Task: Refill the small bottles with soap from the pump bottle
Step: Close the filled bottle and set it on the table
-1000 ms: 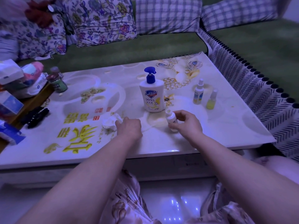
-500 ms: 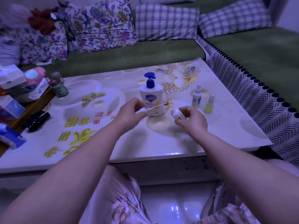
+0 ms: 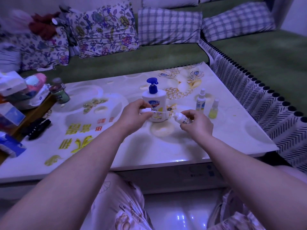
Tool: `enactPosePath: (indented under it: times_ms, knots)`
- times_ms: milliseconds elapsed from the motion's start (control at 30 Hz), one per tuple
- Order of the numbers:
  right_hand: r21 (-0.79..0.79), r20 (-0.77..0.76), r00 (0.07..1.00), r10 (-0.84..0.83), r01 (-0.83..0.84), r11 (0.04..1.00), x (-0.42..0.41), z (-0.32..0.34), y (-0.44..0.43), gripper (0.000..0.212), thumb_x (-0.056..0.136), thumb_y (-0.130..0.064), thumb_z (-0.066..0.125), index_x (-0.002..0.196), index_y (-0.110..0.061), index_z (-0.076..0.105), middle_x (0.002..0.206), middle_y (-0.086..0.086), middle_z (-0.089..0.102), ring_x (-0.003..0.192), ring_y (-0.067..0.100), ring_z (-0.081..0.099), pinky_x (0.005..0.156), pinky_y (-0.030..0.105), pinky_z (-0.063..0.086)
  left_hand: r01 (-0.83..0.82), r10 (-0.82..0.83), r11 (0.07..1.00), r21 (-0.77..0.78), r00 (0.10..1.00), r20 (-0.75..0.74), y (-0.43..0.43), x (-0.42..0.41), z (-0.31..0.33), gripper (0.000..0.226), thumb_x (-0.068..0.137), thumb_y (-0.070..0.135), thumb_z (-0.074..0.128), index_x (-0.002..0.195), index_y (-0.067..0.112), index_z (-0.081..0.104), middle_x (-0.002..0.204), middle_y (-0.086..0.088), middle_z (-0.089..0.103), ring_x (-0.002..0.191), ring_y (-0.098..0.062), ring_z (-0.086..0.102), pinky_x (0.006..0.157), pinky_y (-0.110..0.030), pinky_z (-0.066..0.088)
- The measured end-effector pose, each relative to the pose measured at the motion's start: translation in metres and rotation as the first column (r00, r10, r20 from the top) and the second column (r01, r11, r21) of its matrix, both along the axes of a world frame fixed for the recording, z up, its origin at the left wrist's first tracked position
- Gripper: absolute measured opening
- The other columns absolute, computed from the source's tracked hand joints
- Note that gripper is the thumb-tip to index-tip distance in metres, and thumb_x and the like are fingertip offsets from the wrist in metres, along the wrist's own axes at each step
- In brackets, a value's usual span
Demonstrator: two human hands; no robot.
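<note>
A white pump bottle (image 3: 154, 100) with a blue pump head stands mid-table. In front of it my left hand (image 3: 135, 116) pinches a small white spray cap (image 3: 145, 111) whose thin tube points right. My right hand (image 3: 196, 124) grips a small white bottle (image 3: 180, 117), tilted with its open neck toward the tube's tip. The tube end is close to the neck but outside it. Two more small spray bottles stand to the right: a white one (image 3: 201, 100) and a yellow-green one (image 3: 213, 109).
The glossy patterned table (image 3: 224, 140) ends close to my knees. At its left edge sit a green jar (image 3: 59, 93), a black hair clip (image 3: 35, 126), tissue packs and boxes (image 3: 15, 90). A green sofa with cushions (image 3: 169, 25) wraps the far and right sides.
My left hand picked the spray cap with its tube off the table and raised it in front of the pump bottle. My right hand lifted and tilted the small bottle toward it.
</note>
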State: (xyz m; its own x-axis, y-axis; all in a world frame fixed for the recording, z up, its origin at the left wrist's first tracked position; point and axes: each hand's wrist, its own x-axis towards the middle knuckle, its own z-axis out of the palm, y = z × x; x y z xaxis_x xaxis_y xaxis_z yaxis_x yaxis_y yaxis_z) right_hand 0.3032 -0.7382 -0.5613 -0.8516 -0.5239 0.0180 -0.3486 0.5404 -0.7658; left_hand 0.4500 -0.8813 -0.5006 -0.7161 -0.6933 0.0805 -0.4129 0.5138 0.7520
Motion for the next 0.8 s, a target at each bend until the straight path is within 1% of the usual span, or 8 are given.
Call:
enactPosePath:
  times_ms: [133, 200, 267, 367, 433, 500, 667, 800]
  knots:
    - [0.006, -0.013, 1.000, 0.001, -0.001, 1.000, 0.001, 0.000, -0.003, 0.032, 0.072, -0.019, 0.066, 0.090, -0.046, 0.061, 0.103, -0.010, 0.068, 0.101, 0.014, 0.061, 0.086, 0.036, 0.042, 0.018, -0.017, 1.000, -0.016, 1.000, 0.020, 0.000, -0.002, 0.004, 0.016, 0.086, 0.020, 0.062, 0.102, 0.020, 0.062, 0.096, 0.008, 0.059, 0.072, 0.001, 0.050, 0.055, -0.017, 0.036]
    - [0.013, -0.030, 0.999, 0.011, -0.010, 1.000, 0.001, 0.000, -0.005, 0.034, 0.074, -0.020, 0.066, 0.098, -0.045, 0.066, 0.105, -0.011, 0.067, 0.103, 0.015, 0.060, 0.081, 0.033, 0.035, 0.018, -0.018, 1.000, -0.021, 0.999, 0.033, 0.002, -0.003, 0.005, 0.015, 0.086, 0.019, 0.063, 0.101, 0.021, 0.062, 0.093, 0.008, 0.057, 0.070, 0.000, 0.050, 0.054, -0.016, 0.036]
    - [0.019, -0.063, 0.998, 0.029, -0.028, 0.999, 0.003, 0.002, -0.006, 0.038, 0.075, -0.020, 0.065, 0.105, -0.043, 0.067, 0.107, -0.010, 0.066, 0.106, 0.016, 0.058, 0.080, 0.033, 0.031, 0.023, -0.022, 1.000, -0.007, 0.999, 0.029, 0.003, -0.005, 0.005, 0.014, 0.085, 0.019, 0.065, 0.098, 0.022, 0.063, 0.094, 0.005, 0.059, 0.071, -0.004, 0.051, 0.055, -0.018, 0.038]
    - [0.012, -0.126, 0.990, 0.069, -0.068, 0.998, 0.007, 0.006, -0.006, 0.038, 0.076, -0.020, 0.065, 0.106, -0.042, 0.068, 0.107, -0.009, 0.065, 0.108, 0.016, 0.058, 0.084, 0.034, 0.039, 0.037, -0.038, 0.999, 0.032, 0.999, 0.006, 0.007, -0.009, 0.002, 0.016, 0.081, 0.020, 0.070, 0.095, 0.024, 0.063, 0.101, 0.003, 0.064, 0.084, -0.012, 0.056, 0.069, -0.023, 0.045]
    - [0.006, -0.167, 0.981, 0.103, -0.104, 0.995, 0.010, 0.008, -0.006, 0.038, 0.075, -0.022, 0.065, 0.108, -0.042, 0.068, 0.107, -0.008, 0.065, 0.108, 0.014, 0.059, 0.088, 0.035, 0.042, 0.045, -0.044, 0.998, 0.035, 0.999, -0.005, 0.010, -0.012, 0.001, 0.020, 0.078, 0.021, 0.073, 0.094, 0.022, 0.063, 0.099, 0.004, 0.065, 0.087, -0.013, 0.058, 0.076, -0.025, 0.047]
    - [0.015, -0.191, 0.972, 0.140, -0.140, 0.990, 0.013, 0.011, -0.007, 0.039, 0.075, -0.023, 0.065, 0.108, -0.042, 0.068, 0.107, -0.008, 0.064, 0.107, 0.014, 0.059, 0.088, 0.036, 0.042, 0.047, -0.047, 0.999, 0.020, 0.999, -0.011, 0.014, -0.015, 0.001, 0.020, 0.076, 0.021, 0.075, 0.092, 0.020, 0.064, 0.096, 0.004, 0.066, 0.084, -0.012, 0.057, 0.072, -0.023, 0.046]
    - [-0.001, -0.178, 0.967, 0.181, -0.184, 0.983, 0.017, 0.016, -0.006, 0.040, 0.075, -0.025, 0.067, 0.111, -0.044, 0.067, 0.110, -0.008, 0.062, 0.112, 0.014, 0.055, 0.091, 0.039, 0.040, 0.071, -0.071, 0.997, 0.006, 0.997, -0.014, 0.018, -0.018, 0.004, 0.015, 0.076, 0.020, 0.075, 0.089, 0.019, 0.067, 0.088, 0.005, 0.066, 0.078, -0.010, 0.058, 0.065, -0.020, 0.045]
    - [0.012, -0.182, 0.963, 0.200, -0.202, 0.979, 0.017, 0.021, -0.005, 0.041, 0.077, -0.023, 0.066, 0.113, -0.043, 0.067, 0.112, -0.008, 0.061, 0.112, 0.015, 0.055, 0.089, 0.037, 0.036, 0.078, -0.078, 0.997, -0.010, 0.997, 0.001, 0.018, -0.020, 0.008, 0.017, 0.075, 0.020, 0.075, 0.091, 0.018, 0.070, 0.087, 0.007, 0.066, 0.079, -0.009, 0.059, 0.071, -0.024, 0.048]
